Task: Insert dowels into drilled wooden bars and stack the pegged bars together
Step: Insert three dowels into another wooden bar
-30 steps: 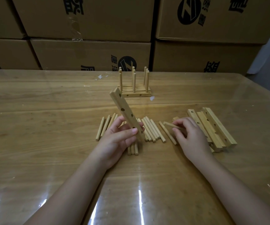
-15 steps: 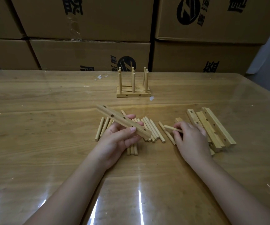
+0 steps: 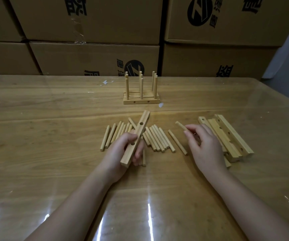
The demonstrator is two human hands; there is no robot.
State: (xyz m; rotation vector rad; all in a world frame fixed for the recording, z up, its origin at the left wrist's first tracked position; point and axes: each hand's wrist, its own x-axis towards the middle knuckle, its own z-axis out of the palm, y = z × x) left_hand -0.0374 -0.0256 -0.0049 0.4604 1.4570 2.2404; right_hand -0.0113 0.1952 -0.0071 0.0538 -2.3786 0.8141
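Observation:
My left hand (image 3: 124,150) grips a drilled wooden bar (image 3: 136,136) that slants from near left up to far right, its holes facing me. My right hand (image 3: 202,146) pinches one dowel (image 3: 181,126) by its near end, lifted off the table and pointing up and left. Several loose dowels (image 3: 155,138) lie in a row on the table between and under my hands. A pile of drilled bars (image 3: 227,136) lies just right of my right hand. Farther back stand stacked pegged bars (image 3: 141,100) with several upright dowels.
The wooden table (image 3: 53,136) has a glossy clear cover. Stacked cardboard boxes (image 3: 95,58) form a wall along its far edge. A few white scraps (image 3: 160,105) lie near the pegged stack.
My left hand has turned the bar from leaning up-left, through flat, to slanting up-right. My right hand has lifted one dowel off the table.

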